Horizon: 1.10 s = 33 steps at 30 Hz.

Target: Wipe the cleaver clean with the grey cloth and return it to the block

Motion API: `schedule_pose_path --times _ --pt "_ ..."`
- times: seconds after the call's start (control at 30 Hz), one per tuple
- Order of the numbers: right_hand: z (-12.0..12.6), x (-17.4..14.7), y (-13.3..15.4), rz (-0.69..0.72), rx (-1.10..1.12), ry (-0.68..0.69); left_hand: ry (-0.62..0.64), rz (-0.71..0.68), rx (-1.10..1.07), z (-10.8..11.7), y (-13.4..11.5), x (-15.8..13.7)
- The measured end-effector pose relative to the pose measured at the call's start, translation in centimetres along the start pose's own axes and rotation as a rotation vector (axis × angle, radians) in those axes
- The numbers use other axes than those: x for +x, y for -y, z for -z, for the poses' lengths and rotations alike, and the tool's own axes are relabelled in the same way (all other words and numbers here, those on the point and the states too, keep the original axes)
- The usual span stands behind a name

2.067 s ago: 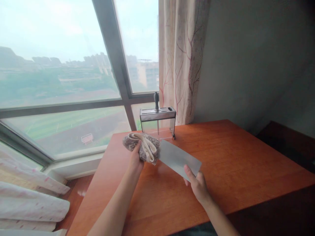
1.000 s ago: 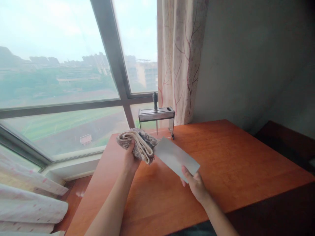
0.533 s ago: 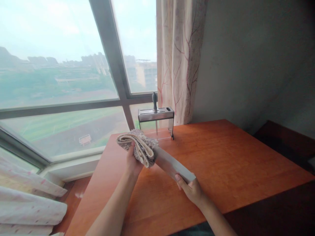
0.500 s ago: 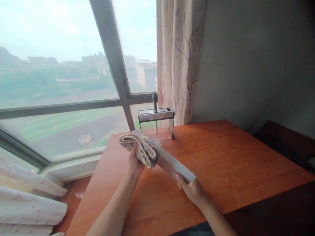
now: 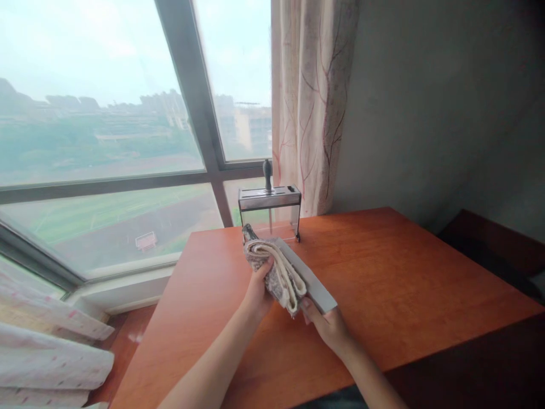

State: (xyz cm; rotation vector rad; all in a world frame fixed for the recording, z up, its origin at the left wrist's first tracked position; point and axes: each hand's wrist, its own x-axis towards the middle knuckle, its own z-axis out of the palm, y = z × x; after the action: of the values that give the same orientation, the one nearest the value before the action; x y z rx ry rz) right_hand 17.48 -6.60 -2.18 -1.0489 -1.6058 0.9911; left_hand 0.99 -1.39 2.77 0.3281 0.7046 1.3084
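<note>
A folded grey-and-cream towel [image 5: 276,272] is in my left hand [image 5: 258,291], thumb on top and fingers closed underneath. It lies along the broad blade of a kitchen knife [image 5: 317,287] and covers part of it. The knife's dark handle end pokes out beyond the towel, pointing away from me. At the near end of the blade, my right hand [image 5: 327,325] grips the metal between thumb and fingers. Both hands are above the wooden table [image 5: 383,272].
Toward the back of the table stands a knife block [image 5: 270,197] with clear sides, a dark-handled tool upright in it. A window lies behind and to the left, with a patterned curtain [image 5: 315,102] beside it. The table's right edge borders a dark area.
My left hand has moved the towel right and nearer along the blade, toward my right hand. The knife's handle end now shows past the towel. My right hand has barely moved.
</note>
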Motion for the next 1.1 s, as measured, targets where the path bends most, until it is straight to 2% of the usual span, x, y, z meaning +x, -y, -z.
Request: schedule_pose_path --times 0.1,0.3,0.6,0.87,0.97,1.1 --pt "-0.2 0.1 0.7 0.002 -0.021 0.049 -0.077 -0.045 -0.031 0.1 -1.4 0.2" --pt "-0.3 -0.1 1.3 -0.02 0.003 0.079 -0.102 -0.173 -0.108 0.0 -3.2 0.5" --pt "-0.2 -0.4 1.5 0.012 -0.053 0.152 -0.226 -0.341 -0.157 1.0 -5.7 1.4" --pt "-0.2 -0.8 1.3 0.373 -0.531 0.073 -0.236 -0.311 -0.068 0.9 -3.5 1.7" --pt "-0.3 -0.8 1.4 0.431 -0.558 0.064 -0.239 -0.285 -0.03 1.1 -2.9 1.9" --pt "-0.4 -0.8 1.4 0.432 -0.543 0.063 -0.241 -0.28 -0.039 1.4 -2.9 2.1"
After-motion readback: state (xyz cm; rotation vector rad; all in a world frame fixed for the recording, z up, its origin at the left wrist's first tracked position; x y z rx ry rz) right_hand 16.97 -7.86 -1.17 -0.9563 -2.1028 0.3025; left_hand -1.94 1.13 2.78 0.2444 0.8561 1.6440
